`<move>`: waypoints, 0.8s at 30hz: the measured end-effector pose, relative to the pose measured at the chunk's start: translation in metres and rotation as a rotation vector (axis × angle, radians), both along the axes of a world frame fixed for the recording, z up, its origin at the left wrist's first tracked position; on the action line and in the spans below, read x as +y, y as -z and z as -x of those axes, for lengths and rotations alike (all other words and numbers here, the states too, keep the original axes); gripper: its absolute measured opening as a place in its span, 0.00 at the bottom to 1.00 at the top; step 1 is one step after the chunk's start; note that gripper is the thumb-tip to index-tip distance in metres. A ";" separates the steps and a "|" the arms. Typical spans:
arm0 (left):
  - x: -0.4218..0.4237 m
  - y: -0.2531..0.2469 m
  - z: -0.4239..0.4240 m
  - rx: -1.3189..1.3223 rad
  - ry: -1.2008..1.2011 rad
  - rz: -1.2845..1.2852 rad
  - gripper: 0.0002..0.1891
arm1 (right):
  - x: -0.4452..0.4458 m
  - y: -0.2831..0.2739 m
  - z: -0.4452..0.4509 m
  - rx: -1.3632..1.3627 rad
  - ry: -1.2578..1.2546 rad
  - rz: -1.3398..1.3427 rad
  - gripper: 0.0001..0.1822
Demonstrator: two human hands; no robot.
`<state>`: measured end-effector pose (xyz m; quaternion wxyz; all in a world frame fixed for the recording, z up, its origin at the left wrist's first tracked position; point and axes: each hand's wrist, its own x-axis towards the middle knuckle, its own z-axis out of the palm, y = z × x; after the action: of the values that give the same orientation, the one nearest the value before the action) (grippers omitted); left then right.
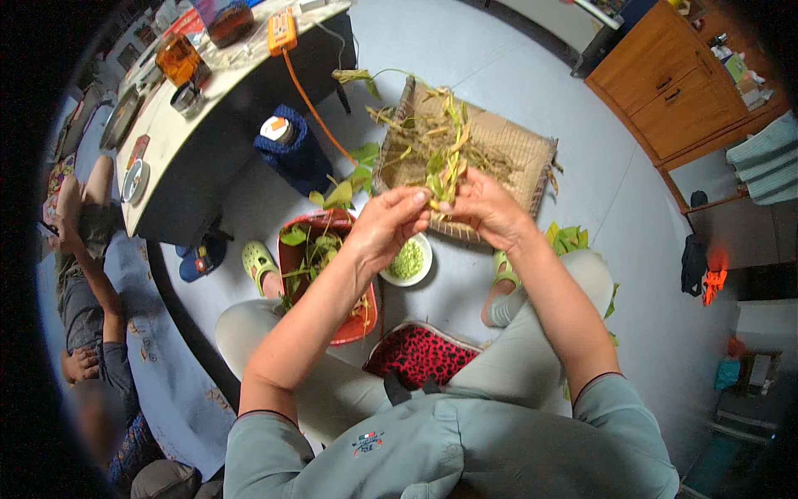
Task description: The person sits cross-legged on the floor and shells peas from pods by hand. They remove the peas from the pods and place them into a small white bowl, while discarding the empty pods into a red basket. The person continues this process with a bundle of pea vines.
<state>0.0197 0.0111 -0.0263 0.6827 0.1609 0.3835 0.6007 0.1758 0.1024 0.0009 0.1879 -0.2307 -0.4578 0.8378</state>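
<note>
My left hand [396,215] and my right hand [489,203] meet in front of me, both pinching the lower end of a yellow-green bean stalk [458,134] with pods and leaves. The stalk rises away from my fingers over a shallow woven basket [520,128], where a heap of dried stalks [430,140] lies. Below my left hand a white bowl [428,259] on the floor holds small green beans [405,262]. A red bin [358,334] with leafy stems [318,249] in it stands left of the bowl, partly hidden by my left forearm.
A table [218,81] at the left bears jars, a dish and an orange power strip [282,31] with a hanging cord. A blue-covered container [293,150] stands beside it. Loose leaves [567,238] lie by my right knee. Another person [93,312] reclines at far left.
</note>
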 end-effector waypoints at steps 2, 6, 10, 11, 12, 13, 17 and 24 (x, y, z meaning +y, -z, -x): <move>0.001 -0.006 -0.001 -0.025 -0.005 -0.031 0.09 | 0.001 -0.001 0.000 0.044 0.000 0.047 0.24; 0.002 -0.011 0.001 0.027 -0.029 -0.087 0.08 | 0.001 0.000 0.004 0.094 0.010 0.095 0.23; 0.005 -0.012 0.001 0.069 -0.071 -0.092 0.05 | -0.001 0.002 0.009 0.113 0.048 0.118 0.23; 0.005 -0.013 0.000 0.073 -0.082 -0.085 0.05 | -0.001 0.002 0.010 0.111 0.060 0.115 0.23; 0.005 -0.012 0.000 0.047 -0.100 -0.063 0.04 | -0.003 0.000 0.011 0.084 0.079 0.075 0.23; 0.004 -0.010 0.000 0.021 -0.118 -0.042 0.04 | -0.006 -0.002 0.012 0.057 0.098 0.035 0.23; 0.003 0.001 -0.001 -0.029 -0.187 0.031 0.03 | -0.007 0.005 0.014 -0.036 0.106 -0.266 0.26; 0.004 -0.005 0.003 -0.027 -0.150 0.068 0.05 | -0.006 0.000 0.013 -0.074 0.132 -0.245 0.24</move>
<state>0.0165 0.0146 -0.0210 0.6460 0.1001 0.4055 0.6389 0.1633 0.0966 0.0007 0.2522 -0.2665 -0.5470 0.7524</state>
